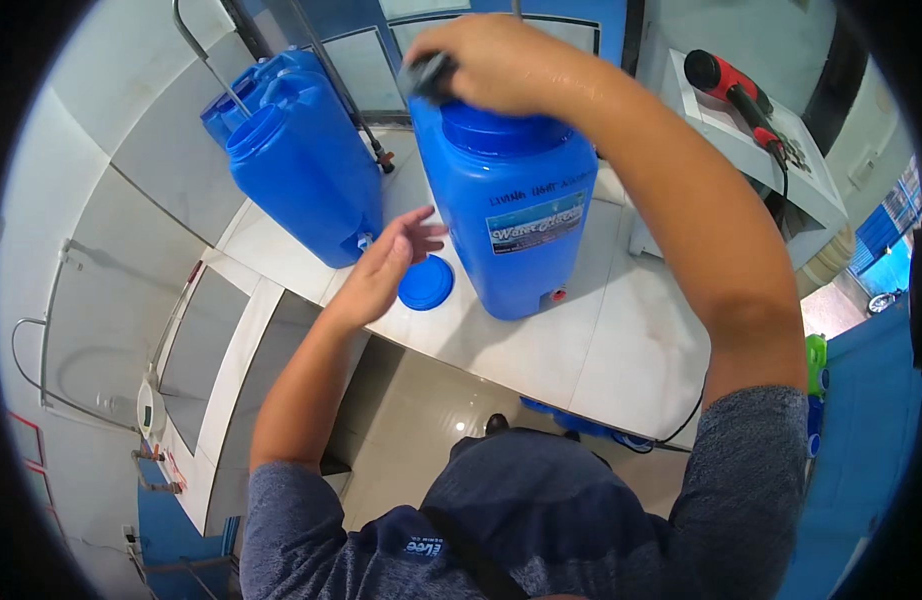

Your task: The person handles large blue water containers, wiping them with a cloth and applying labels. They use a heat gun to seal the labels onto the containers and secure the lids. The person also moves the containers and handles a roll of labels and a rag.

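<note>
A tall blue plastic water container (506, 247) stands upright on the white tiled counter, with a blue screw cap (502, 135) on its mouth and a printed label on its front. My right hand (483, 64) is over the top of this container, closed on a dark grey object (431, 77), blurred, perhaps a cloth. My left hand (397, 259) is beside the container's left side, fingers apart and holding nothing. Near it a loose blue cap (426, 283) lies flat on the counter. Further left stands a second blue container (311, 180), its round mouth uncapped.
Behind the uncapped container is another blue container (240, 90). Metal filling pipes (206, 60) rise at the back left. A red and black heat gun (735, 94) and coins rest on a white stand (806, 187) at right. The counter's front edge (476, 375) runs before me.
</note>
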### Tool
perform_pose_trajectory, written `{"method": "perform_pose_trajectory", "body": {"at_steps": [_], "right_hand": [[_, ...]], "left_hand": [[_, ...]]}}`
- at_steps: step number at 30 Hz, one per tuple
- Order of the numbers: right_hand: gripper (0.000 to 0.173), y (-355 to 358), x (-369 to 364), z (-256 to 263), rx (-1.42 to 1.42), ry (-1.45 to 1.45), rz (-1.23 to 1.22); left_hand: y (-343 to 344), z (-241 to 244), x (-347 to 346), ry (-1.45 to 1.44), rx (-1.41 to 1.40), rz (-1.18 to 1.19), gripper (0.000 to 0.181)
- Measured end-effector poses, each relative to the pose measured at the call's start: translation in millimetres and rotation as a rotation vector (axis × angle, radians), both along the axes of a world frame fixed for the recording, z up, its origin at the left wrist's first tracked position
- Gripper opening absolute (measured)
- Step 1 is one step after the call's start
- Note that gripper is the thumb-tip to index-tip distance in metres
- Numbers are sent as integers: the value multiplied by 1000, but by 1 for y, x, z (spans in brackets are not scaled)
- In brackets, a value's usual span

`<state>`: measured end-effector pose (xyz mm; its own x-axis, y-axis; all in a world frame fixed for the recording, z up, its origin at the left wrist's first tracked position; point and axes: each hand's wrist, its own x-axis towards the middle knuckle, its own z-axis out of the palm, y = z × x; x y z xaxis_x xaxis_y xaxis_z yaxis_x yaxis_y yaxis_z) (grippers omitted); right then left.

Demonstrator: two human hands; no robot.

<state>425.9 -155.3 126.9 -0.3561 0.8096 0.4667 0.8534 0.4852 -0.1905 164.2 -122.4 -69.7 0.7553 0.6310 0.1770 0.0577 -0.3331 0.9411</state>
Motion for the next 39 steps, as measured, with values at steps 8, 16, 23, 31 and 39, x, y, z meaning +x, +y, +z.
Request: {"method": "perform_pose_trajectory", "body": {"at_steps": [8,16,23,31,39], "right_hand": [[49,-15,71,-11,185,-95,48],[37,-100,22,-72,-1,-37,333],[42,-162,154,-226,-655,179,-217],[28,-66,282,-273,-394,191,-845],[22,-3,312,-336,-259,-333,-895]], "left_hand": [[-4,18,-86,132,-12,151,64],[33,109,1,16,438,119,61],[29,171,48,300,872,-125,94],[40,218,155,845,903,-262,102],[16,236,135,1269,422,166,91]]}}
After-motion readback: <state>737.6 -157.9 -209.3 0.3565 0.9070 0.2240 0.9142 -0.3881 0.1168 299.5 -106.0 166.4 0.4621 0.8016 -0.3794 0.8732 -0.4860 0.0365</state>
